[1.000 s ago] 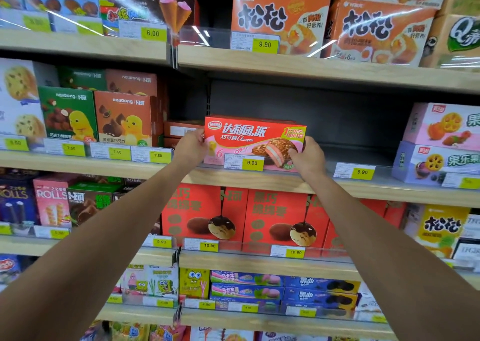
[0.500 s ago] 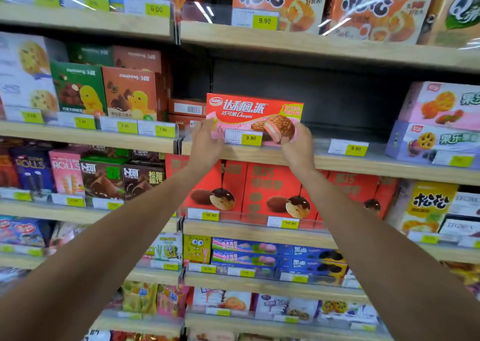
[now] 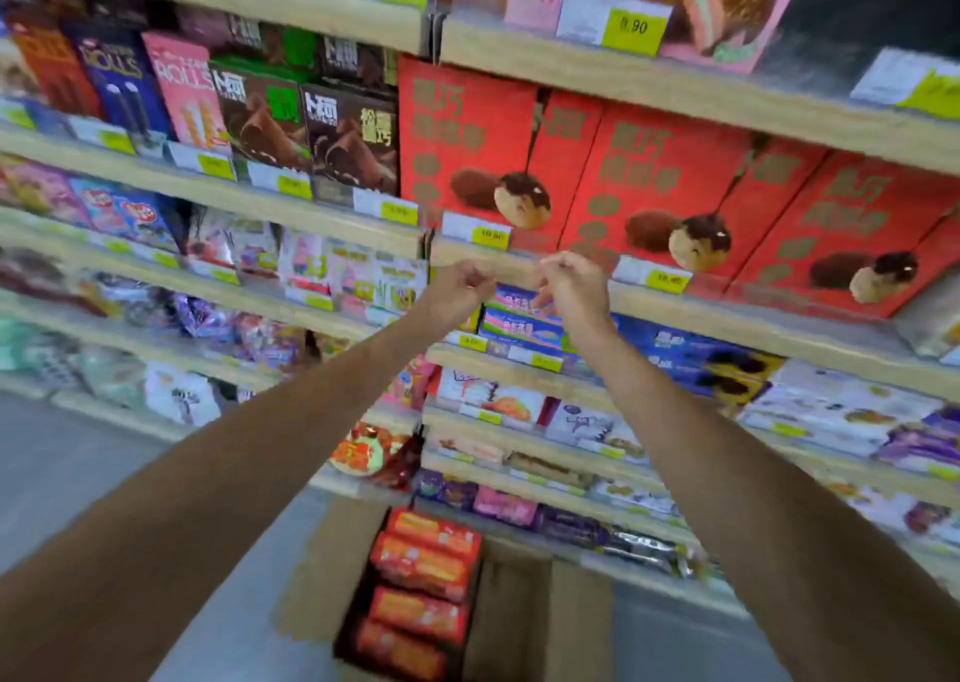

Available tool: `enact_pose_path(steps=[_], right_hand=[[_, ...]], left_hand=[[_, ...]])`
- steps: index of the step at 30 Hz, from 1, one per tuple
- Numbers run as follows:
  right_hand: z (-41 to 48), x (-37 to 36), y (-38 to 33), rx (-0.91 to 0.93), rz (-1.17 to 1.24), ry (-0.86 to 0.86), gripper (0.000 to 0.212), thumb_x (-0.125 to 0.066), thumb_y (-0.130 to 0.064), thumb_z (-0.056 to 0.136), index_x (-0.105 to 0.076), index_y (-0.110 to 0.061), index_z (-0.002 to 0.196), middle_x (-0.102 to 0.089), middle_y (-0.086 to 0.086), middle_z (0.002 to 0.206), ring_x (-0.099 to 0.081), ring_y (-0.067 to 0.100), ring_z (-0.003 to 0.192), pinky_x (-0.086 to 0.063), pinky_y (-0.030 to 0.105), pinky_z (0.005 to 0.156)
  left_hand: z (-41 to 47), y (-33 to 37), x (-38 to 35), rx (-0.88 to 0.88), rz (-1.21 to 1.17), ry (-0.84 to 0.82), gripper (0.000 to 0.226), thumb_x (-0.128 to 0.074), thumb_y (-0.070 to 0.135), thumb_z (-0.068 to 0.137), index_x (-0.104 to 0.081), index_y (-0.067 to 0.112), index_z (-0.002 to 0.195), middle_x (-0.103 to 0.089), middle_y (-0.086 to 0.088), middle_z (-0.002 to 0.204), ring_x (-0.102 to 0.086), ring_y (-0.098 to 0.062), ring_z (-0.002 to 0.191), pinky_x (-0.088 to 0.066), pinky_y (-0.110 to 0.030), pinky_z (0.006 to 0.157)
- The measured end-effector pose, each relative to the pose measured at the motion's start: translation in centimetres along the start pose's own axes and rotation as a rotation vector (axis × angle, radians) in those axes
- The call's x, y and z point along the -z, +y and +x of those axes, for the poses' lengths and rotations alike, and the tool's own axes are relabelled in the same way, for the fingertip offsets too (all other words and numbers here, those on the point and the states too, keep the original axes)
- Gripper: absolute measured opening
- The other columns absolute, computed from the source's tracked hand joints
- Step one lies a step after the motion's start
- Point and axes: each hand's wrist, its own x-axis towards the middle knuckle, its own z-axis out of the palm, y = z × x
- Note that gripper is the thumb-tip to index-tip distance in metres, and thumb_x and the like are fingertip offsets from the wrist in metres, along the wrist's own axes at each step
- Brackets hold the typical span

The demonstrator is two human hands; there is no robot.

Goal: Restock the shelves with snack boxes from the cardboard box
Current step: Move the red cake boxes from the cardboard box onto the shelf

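Cardboard box below the shelves, orange snack boxes inside.

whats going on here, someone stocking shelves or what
A person is restocking snack shelves. The left hand and right hand hang in front of the shelves holding nothing, fingers loosely curled. On the floor below, the open cardboard box holds several orange snack boxes.

head cam | faces forward-down | close to shelves — cardboard box below
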Motion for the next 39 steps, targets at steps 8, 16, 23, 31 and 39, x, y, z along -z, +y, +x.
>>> enact_pose_path(steps=[8, 16, 23, 31, 39], right_hand=[[-5.5, -5.2, 17.9, -0.376, -0.14, -0.25, 0.019, -0.049, -0.008, 0.093, -0.059, -0.008, 0.077, -0.058, 0.004, 0.062, -0.052, 0.007, 0.042, -0.041, 0.021, 0.046], [-12.1, -9.8, 37.0, -0.801, -0.213, -0.432, 0.014, -0.043, -0.012, 0.094, -0.057, -0.013, 0.091, -0.06, 0.0, 0.073, -0.054, 0.013, 0.063, -0.043, 0.026, 0.061], [-14.4, -13.9, 51.6, -1.003, -0.228, -0.496, 0.01, -0.046, -0.012, 0.093, -0.051, -0.014, 0.102, -0.059, 0.007, 0.098, -0.057, 0.021, 0.087, -0.046, 0.032, 0.076], [-14.1, -19.3, 66.3, -0.655, -0.434, -0.562, 0.037, -0.064, -0.018, 0.079, -0.053, -0.023, 0.114, -0.058, 0.002, 0.118, -0.059, 0.018, 0.108, -0.052, 0.041, 0.091], [-15.1, -20.9, 73.0, -0.209, -0.819, -0.616, 0.054, -0.069, -0.016, 0.079, -0.045, -0.012, 0.127, -0.036, 0.012, 0.137, -0.033, 0.028, 0.129, -0.039, 0.042, 0.105]], left_hand=[[-5.7, -21.5, -4.0, 0.37, -0.019, -0.122, 0.027, -0.059, -0.002, 0.07, -0.06, 0.016, 0.051, -0.055, 0.004, 0.043, -0.052, -0.008, 0.048, -0.043, -0.016, 0.05], [-15.0, -37.7, -10.0, 0.848, 0.255, -0.186, 0.044, -0.055, 0.018, 0.089, -0.049, 0.002, 0.129, -0.058, -0.021, 0.117, -0.059, -0.031, 0.101, -0.044, -0.031, 0.081], [-17.2, -49.6, -13.9, 0.834, 0.458, -0.264, 0.057, -0.054, 0.021, 0.089, -0.034, 0.013, 0.142, -0.038, -0.008, 0.145, -0.041, -0.024, 0.13, -0.037, -0.037, 0.105], [-14.6, -62.1, -19.7, 0.522, 0.957, -0.51, 0.082, -0.057, 0.019, 0.087, -0.004, 0.018, 0.15, -0.007, -0.011, 0.157, -0.013, -0.03, 0.144, -0.02, -0.044, 0.116], [-13.3, -69.7, -22.5, 0.242, 1.179, -0.527, 0.077, -0.052, 0.005, 0.085, -0.009, 0.016, 0.148, -0.014, -0.013, 0.154, -0.013, -0.032, 0.143, -0.013, -0.047, 0.119]])
